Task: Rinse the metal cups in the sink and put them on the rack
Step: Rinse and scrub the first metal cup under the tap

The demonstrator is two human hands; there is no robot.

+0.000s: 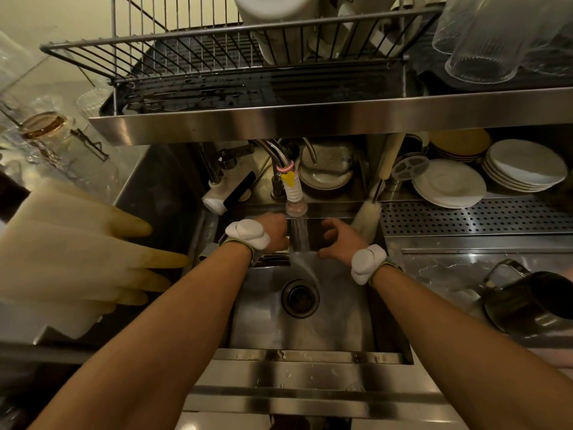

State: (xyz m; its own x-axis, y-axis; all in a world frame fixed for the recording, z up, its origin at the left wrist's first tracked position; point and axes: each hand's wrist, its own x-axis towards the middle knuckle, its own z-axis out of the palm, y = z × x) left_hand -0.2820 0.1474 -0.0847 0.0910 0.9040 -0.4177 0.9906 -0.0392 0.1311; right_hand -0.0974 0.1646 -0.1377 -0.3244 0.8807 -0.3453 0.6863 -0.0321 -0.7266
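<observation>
Both my hands reach under the running tap (294, 193) at the back of the sink (335, 321). Between them is a dark, shiny metal cup (313, 235), and the water stream falls along its left side. My right hand (341, 238) curls around the cup's right side, thumb below and fingers above. My left hand (273, 232) is against its left side, with the fingers hidden behind the back of the hand. A second metal cup (533, 305), with a handle, lies on the counter at the right. The wire rack (217, 41) stands on the shelf above.
White containers (276, 13) stand in the rack and clear glasses (483, 45) beside it at the right. Pale rubber gloves (77, 259) hang at the left. Stacked plates (449, 184) and a bottle brush (369, 217) are behind the sink. The drain (300, 297) is in the basin's middle.
</observation>
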